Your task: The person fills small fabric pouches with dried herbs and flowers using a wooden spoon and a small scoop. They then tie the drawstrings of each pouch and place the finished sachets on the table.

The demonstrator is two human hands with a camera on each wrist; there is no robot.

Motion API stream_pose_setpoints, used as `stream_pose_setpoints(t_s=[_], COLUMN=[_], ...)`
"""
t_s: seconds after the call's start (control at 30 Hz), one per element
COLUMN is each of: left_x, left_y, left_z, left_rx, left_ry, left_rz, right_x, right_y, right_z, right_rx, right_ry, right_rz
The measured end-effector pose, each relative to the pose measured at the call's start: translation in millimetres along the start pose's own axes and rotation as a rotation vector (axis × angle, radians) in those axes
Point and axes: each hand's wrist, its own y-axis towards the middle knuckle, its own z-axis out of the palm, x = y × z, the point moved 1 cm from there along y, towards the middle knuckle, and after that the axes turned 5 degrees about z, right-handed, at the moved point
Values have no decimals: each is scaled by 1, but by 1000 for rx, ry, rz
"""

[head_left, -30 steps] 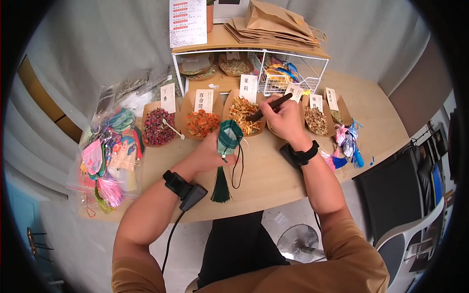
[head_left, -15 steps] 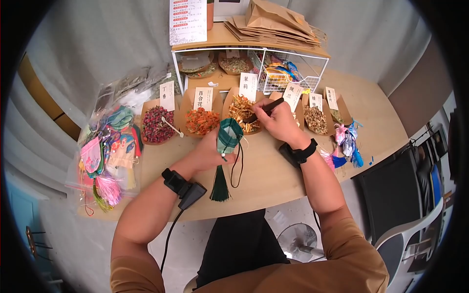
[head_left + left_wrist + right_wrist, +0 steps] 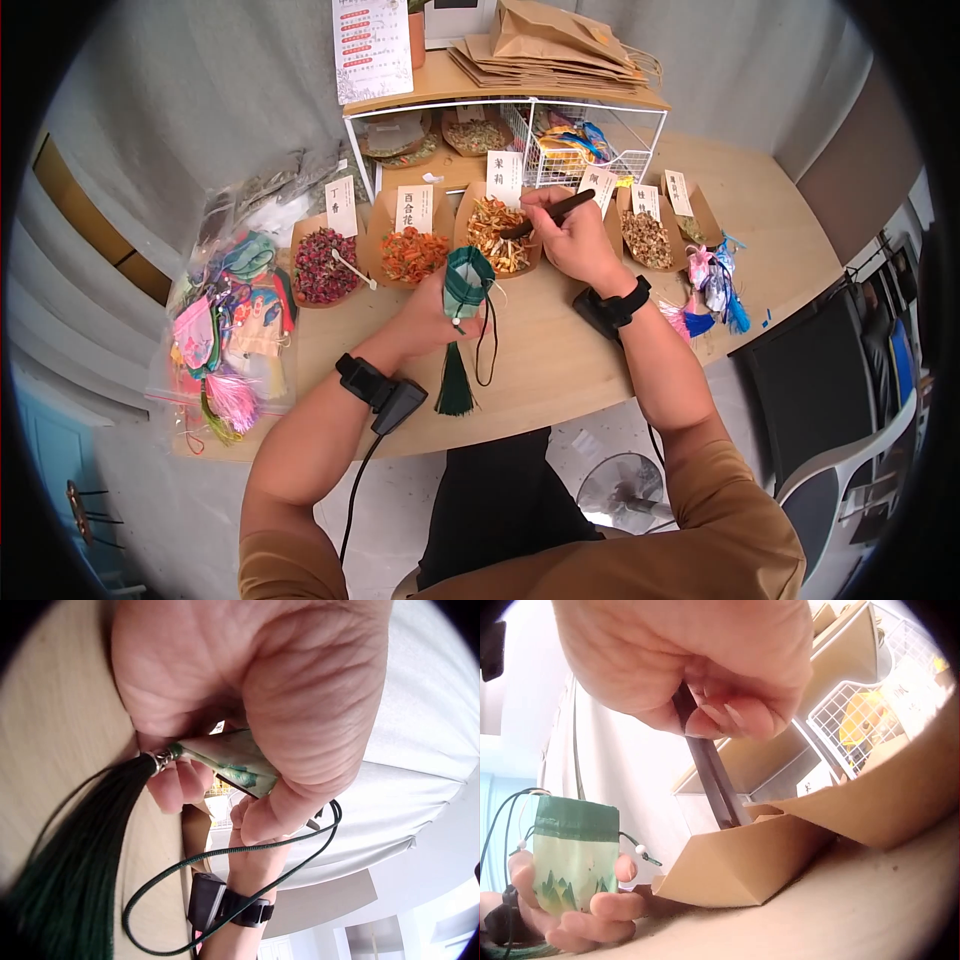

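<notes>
My left hand holds a small green drawstring pouch upright, its mouth gathered outward and open. A dark green tassel hangs below it, with a loop of dark cord beside. In the right wrist view, fingers and thumb wrap the pouch from both sides. My right hand grips a slender dark brown tool with a groove or slit along its length. Its lower end reaches into a brown paper tray of yellowish dried flowers; the tip is hidden there.
Left of that tray stand trays of orange petals and dark red buds, the latter with a pale small spoon. More labelled trays sit right. Tasselled pouches lie at both sides. Behind, a shelf bears paper bags and a wire basket.
My right hand dipped the tool deeper into the yellowish flowers, then drew it back slightly up and right. The pouch stays in my left hand. The head view has shifted a little.
</notes>
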Motion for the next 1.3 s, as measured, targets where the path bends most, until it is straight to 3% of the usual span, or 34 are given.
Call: stream_pose_setpoints(t_s=[0.1, 0.33, 0.7, 0.93, 1.1, 1.2, 1.23, 1.3], left_x=[2, 1, 6, 3, -3, -7, -4, 1], left_y=[-1, 0, 2, 2, 1, 0, 0, -1], left_z=[0, 0, -1, 1, 1, 3, 3, 1], left_rx=[0, 11, 20, -18, 15, 18, 16, 11], left_ry=[0, 0, -13, 11, 26, -51, -83, -107], left_rz=[4, 14, 12, 34, 5, -29, -35, -41], right_x=[-3, -4, 30, 32, 29, 11, 3, 8], right_y=[3, 5, -10, -18, -12, -1, 2, 2], right_z=[-5, -6, -1, 8, -1, -6, -6, -11], right_rx=[-30, -104, 87, 251, 124, -53, -140, -129], right_ry=[-29, 224, 740, 558, 682, 392, 176, -119], right_rz=[-22, 134, 219, 292, 350, 219, 130, 118])
